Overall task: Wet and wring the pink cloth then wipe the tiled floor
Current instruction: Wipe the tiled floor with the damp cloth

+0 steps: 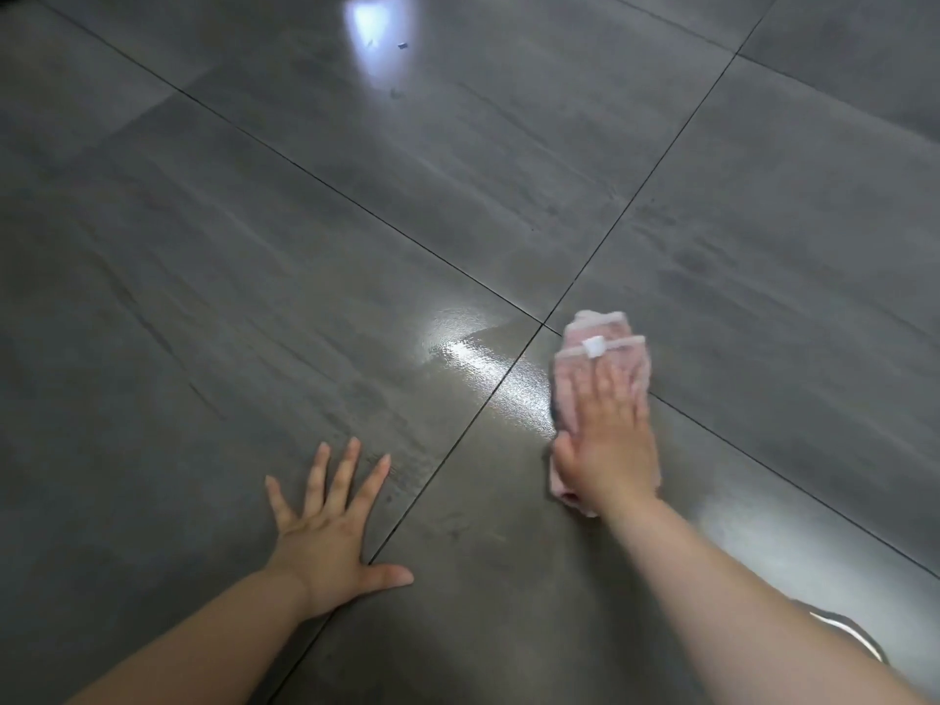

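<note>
Floor: big grey glossy tiles, three dark grout lines in view, crossing at two spots, one mid-frame and one far top right. One cloth, pink, folded into a long pad, lying on the floor just right of the mid-frame crossing and across the grout line that runs off to the lower right. One white tag sits on its top near the far end. Right hand lies flat on the cloth, fingers straight and pressing down, not curled round it; the cloth pokes out beyond the fingertips and a bit behind the heel of the hand. This hand and the cloth are motion-blurred. Left hand is flat on the bare floor, fingers splayed wide, holding nothing, thumb out to the right and lying over the other grout line; well apart from the cloth. Between the two hands, just left of the cloth, one wet patch shines along the grout line, and faint streaks cover the tiles around it. Far top: one bright glare on the floor, with two small specks near it, too small to identify. Bottom right: one dark item with a pale rim, mostly hidden behind the right forearm; can't tell what it is. Nothing lies on the floor directly beyond the cloth.
</note>
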